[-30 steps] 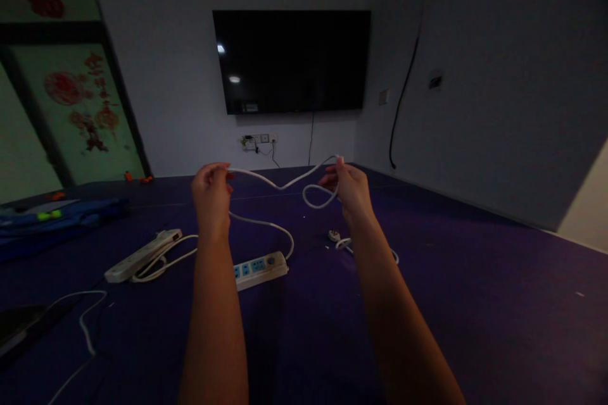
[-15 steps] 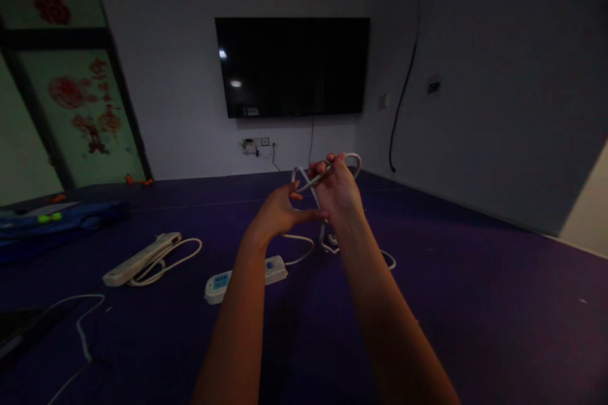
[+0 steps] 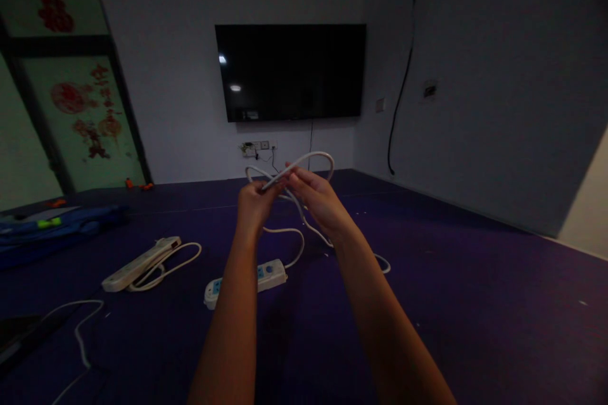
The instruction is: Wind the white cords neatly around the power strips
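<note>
My left hand (image 3: 254, 204) and my right hand (image 3: 316, 197) meet in front of me, both closed on a white power cord (image 3: 311, 157) that is folded into loops between them. The cord hangs down from my hands to a white power strip (image 3: 268, 273) with blue sockets, which lies on the dark purple floor mat (image 3: 475, 291) just below. Another stretch of the cord trails on the mat to the right of my right forearm.
A second white power strip (image 3: 137, 262) with its coiled cord lies at the left. A thin white cable (image 3: 78, 329) runs near the bottom left. Blue items (image 3: 57, 228) sit at the far left. A dark wall television (image 3: 291, 71) hangs ahead, with wall sockets (image 3: 256, 146) below it.
My hands were apart with the cord stretched between them; they have come together, folding the cord into loops. The power strip has slid slightly left on the mat.
</note>
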Demonstrator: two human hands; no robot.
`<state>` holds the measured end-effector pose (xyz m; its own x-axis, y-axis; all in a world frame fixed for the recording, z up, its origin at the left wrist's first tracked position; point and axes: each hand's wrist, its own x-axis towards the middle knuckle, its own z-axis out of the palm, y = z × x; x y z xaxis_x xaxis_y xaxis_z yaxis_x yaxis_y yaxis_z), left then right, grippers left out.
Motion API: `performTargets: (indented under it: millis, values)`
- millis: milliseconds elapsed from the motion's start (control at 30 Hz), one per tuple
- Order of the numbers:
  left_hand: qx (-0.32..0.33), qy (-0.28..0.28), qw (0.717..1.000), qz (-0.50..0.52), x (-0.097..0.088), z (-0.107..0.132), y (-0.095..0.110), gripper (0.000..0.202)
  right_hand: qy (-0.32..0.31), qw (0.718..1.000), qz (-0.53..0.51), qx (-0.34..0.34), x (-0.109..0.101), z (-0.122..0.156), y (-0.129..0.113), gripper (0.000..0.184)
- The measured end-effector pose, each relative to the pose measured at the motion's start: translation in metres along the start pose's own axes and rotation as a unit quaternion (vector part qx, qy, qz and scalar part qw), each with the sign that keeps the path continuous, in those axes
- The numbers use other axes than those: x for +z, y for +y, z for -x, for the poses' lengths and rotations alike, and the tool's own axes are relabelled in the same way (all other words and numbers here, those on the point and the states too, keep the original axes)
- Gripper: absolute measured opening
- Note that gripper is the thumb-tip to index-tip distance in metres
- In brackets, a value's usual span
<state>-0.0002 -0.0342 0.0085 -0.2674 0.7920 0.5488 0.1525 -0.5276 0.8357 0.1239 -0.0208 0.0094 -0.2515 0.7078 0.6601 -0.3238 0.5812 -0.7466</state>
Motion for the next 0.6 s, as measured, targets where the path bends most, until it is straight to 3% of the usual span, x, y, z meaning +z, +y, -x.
performTargets:
  millis: [133, 267, 333, 400, 500, 600]
  values:
    - [-0.002, 0.164, 0.98, 0.111, -0.006, -0.01, -0.01, 0.031, 0.012, 0.995, 0.068, 0.069, -0.002, -0.003, 0.02, 0.044]
    - [-0.01, 0.276, 0.941, 0.198, -0.02, -0.016, -0.011, 0.03, 0.062, 0.99, 0.12, 0.042, -0.01, -0.006, 0.036, 0.049]
    - [-0.029, 0.306, 0.922, 0.235, -0.031, -0.017, -0.01, 0.029, 0.043, 0.984, 0.168, 0.044, -0.021, -0.006, 0.041, 0.053]
    - [-0.047, 0.326, 0.908, 0.257, -0.044, -0.018, -0.01, 0.028, -0.016, 0.969, 0.233, 0.077, -0.033, -0.005, 0.047, 0.059]
    - [-0.059, 0.345, 0.895, 0.276, -0.063, -0.02, -0.01, 0.028, -0.147, 0.912, 0.346, 0.163, -0.051, 0.001, 0.061, 0.066]
    - [-0.067, 0.343, 0.884, 0.31, -0.078, -0.021, -0.009, 0.025, -0.21, 0.824, 0.462, 0.249, -0.06, 0.007, 0.081, 0.048]
